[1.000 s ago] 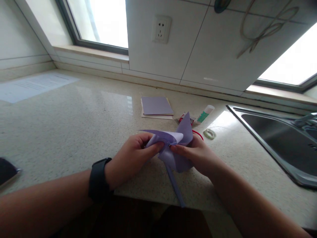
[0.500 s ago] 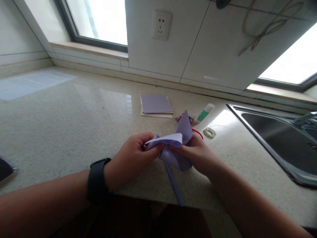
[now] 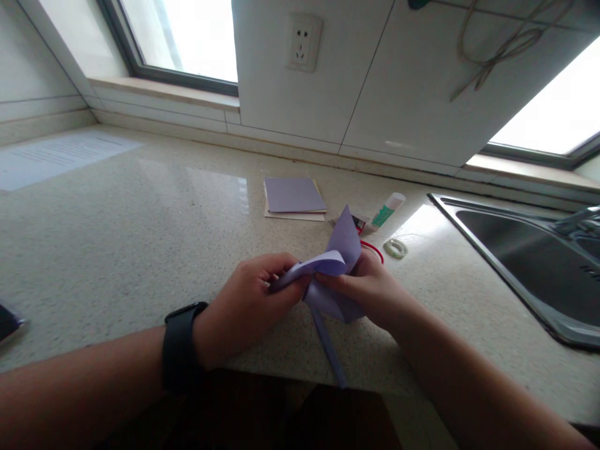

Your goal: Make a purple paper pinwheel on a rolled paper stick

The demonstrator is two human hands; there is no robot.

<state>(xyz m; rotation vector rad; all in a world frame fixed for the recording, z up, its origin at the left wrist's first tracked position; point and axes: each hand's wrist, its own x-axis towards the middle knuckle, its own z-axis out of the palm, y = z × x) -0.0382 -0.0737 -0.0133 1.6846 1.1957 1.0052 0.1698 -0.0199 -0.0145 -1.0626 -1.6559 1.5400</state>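
Note:
A purple paper pinwheel (image 3: 345,240) with curled blades is between my two hands, above the counter's front edge. My left hand (image 3: 262,287) pinches a blade on the left, its thumb near the middle. My right hand (image 3: 370,284) grips the pinwheel from the right, thumb pressed close to the centre. From the pinwheel a thin purple paper stick (image 3: 329,350) slants down toward the counter edge. The fingers behind the paper are mostly hidden. Just beyond my right hand a red loop (image 3: 374,249) shows, partly covered.
Square purple paper (image 3: 295,195) lies stacked farther back. A glue stick (image 3: 387,212) and a roll of clear tape (image 3: 395,248) lie to the right, before the steel sink (image 3: 497,275). Printed sheets (image 3: 65,156) are at far left; a dark object (image 3: 9,322) lies at the left edge.
Both hands keep hold of the pinwheel. My left fingers have shifted slightly over the left blade, which looks pressed flatter. The view has moved a little.

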